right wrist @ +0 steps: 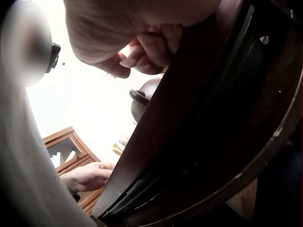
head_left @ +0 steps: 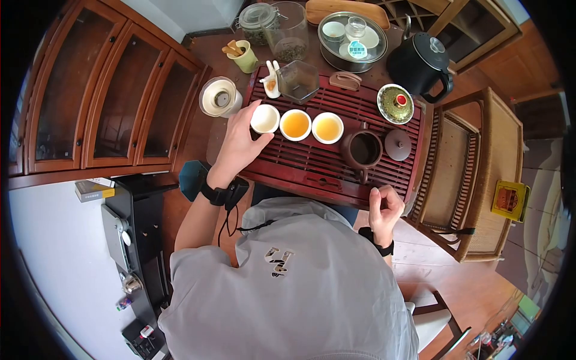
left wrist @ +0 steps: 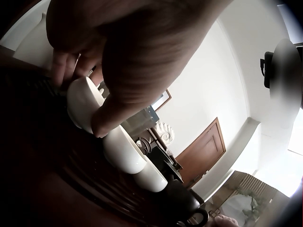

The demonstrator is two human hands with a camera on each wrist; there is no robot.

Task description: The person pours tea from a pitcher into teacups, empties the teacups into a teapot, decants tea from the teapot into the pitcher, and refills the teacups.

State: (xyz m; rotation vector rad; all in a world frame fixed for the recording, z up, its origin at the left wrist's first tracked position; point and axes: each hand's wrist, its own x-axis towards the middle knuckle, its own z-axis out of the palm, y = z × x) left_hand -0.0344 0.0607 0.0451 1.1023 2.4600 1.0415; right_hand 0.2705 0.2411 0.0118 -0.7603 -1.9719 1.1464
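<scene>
My left hand [head_left: 239, 145] has thumb and fingers around the leftmost white cup [head_left: 264, 119], which looks pale inside. The left wrist view shows the thumb of this hand [left wrist: 142, 56] against the near side of the cup [left wrist: 83, 105], fingers on its far side. To its right stand a cup of amber tea [head_left: 296, 125] and one of yellower tea [head_left: 327, 128]. At the front right edge of the slatted red tray [head_left: 288, 175] rests my right hand [head_left: 386, 213], fingers loosely curled and holding nothing. A brown teapot [head_left: 362, 150] stands nearby, uncovered, its lid [head_left: 398, 144] beside it.
Behind the cups are a glass pitcher [head_left: 298, 81] and a white hand-shaped figure [head_left: 271, 81]. A lidded bowl [head_left: 395, 104] sits at the tray's back right, near a black kettle [head_left: 420, 63]. A strainer cup [head_left: 220, 97] stands left of the tray, a rattan chair [head_left: 456, 174] to the right.
</scene>
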